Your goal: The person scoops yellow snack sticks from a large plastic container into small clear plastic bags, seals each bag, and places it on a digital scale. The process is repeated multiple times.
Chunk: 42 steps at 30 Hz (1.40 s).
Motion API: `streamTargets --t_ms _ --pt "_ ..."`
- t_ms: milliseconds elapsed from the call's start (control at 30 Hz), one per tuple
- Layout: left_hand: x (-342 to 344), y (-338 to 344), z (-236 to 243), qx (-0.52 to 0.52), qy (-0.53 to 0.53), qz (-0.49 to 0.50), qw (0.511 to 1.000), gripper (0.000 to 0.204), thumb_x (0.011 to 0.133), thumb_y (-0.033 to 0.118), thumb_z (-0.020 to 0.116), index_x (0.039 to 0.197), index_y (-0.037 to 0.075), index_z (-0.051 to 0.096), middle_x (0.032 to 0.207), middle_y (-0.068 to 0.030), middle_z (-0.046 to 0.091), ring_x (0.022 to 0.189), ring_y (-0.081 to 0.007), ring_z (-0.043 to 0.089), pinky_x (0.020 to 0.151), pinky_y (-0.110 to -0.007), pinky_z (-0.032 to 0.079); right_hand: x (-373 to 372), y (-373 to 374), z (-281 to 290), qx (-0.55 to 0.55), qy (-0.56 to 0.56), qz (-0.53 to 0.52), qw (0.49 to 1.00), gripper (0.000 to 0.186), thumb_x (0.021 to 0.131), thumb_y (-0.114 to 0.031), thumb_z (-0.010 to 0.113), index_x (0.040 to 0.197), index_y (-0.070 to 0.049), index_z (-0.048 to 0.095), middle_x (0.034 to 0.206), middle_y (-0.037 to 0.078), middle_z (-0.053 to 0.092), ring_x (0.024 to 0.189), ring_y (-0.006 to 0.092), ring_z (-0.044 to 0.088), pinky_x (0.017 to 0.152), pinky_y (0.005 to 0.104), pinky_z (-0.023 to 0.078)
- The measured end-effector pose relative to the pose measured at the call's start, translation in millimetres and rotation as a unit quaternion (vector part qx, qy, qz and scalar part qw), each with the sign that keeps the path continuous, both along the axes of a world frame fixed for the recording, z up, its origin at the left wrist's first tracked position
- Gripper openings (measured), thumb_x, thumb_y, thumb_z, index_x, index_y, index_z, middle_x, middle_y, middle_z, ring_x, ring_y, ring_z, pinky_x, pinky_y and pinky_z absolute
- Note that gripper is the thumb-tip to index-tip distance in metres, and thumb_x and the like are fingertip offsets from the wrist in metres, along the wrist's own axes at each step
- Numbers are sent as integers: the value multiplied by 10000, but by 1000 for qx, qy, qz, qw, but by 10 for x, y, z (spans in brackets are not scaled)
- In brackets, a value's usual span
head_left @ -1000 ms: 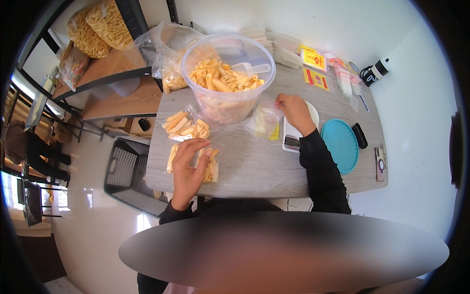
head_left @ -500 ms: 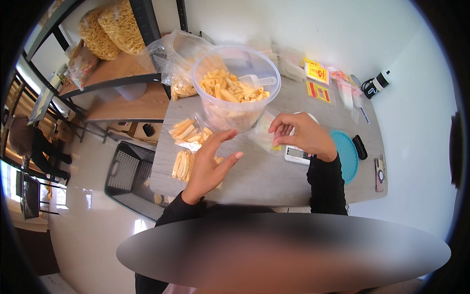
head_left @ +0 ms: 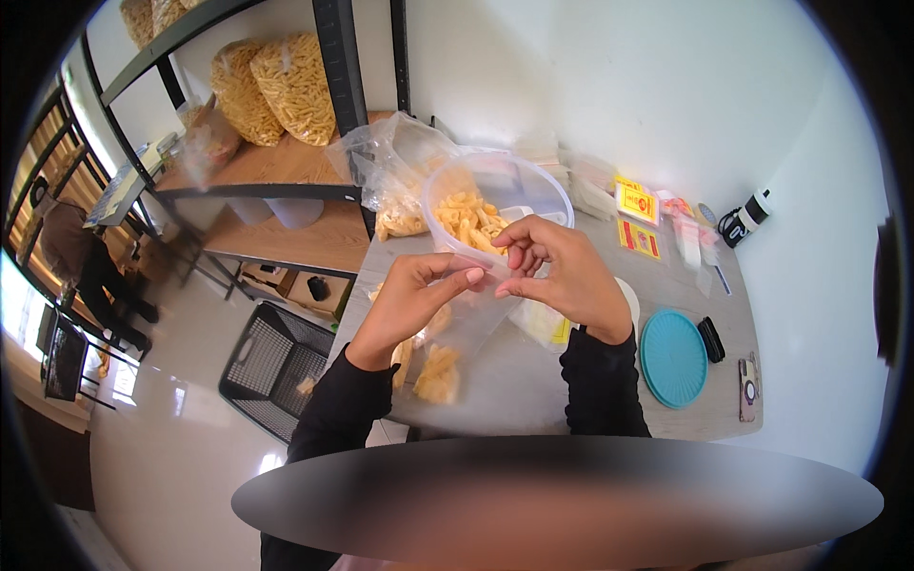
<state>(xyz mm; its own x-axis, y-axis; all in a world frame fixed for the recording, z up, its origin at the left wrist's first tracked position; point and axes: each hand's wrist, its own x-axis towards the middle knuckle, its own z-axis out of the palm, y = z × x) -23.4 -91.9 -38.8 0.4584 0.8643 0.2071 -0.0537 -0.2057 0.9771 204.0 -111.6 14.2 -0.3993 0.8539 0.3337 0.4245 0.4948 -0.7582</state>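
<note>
My left hand [head_left: 419, 295] and my right hand [head_left: 552, 271] meet in front of the round translucent bucket [head_left: 562, 190] of orange-yellow puffed tube snacks [head_left: 462, 214], pinching a thin clear plastic bag [head_left: 476, 314] between them. A white scoop handle shows in the bucket behind my right hand. Filled small snack packets [head_left: 436, 373] lie on the table below my left hand, partly covered by it. A pale packet with a yellow card [head_left: 554, 324] lies under the held bag, and a white scale [head_left: 626, 297] is mostly hidden by my right hand.
Blue lid [head_left: 671, 357], black pouch [head_left: 711, 340], phone [head_left: 747, 385] and dark-white bottle [head_left: 747, 214] on the table's right. Label packets [head_left: 636, 202] at the back. Shelves [head_left: 252, 167] with bulk snack bags [head_left: 290, 90], grey crate [head_left: 276, 366] on the floor. A person [head_left: 86, 262] stands far left.
My right hand has left the scale area with the clear bag and moved left and up. My left hand has risen from the packets to meet it. The view has tilted upward.
</note>
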Motion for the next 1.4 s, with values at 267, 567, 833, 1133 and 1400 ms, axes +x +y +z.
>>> streamTargets --t_ms 267,567,833,1133,1400 --pt "142 187 -153 4 -69 -3 998 199 974 135 703 1051 -37 766 908 -82 765 856 -116 688 811 -275 536 123 136 -134 83 -11 -24 996 339 797 -113 820 1083 -12 669 926 78 660 800 185 643 757 304 518" --pt "222 252 75 77 2 -10 997 173 950 129 722 1007 -24 778 876 -66 768 812 -95 675 764 -259 525 245 127 -64 91 -9 -29 995 228 820 -66 803 1007 11 698 932 77 670 816 173 643 755 292 513" --pt "314 223 467 150 79 -30 985 228 931 184 735 1091 24 768 937 -60 759 868 -105 676 814 -273 509 289 46 26 81 25 -77 993 128 858 -42 752 970 9 714 922 89 714 809 185 655 749 303 512" --pt "313 270 397 181 99 -68 976 253 925 123 715 1156 22 737 1024 -93 765 906 -133 692 861 -303 520 298 41 22 55 42 -82 994 214 819 -64 802 1006 -9 713 870 62 728 778 142 669 736 280 519" --pt "321 280 386 142 81 -77 984 194 952 104 699 1100 1 769 978 -100 781 912 -144 710 855 -304 549 305 55 -1 7 61 -80 995 274 776 -24 840 1014 9 708 886 50 712 809 117 658 737 256 497"
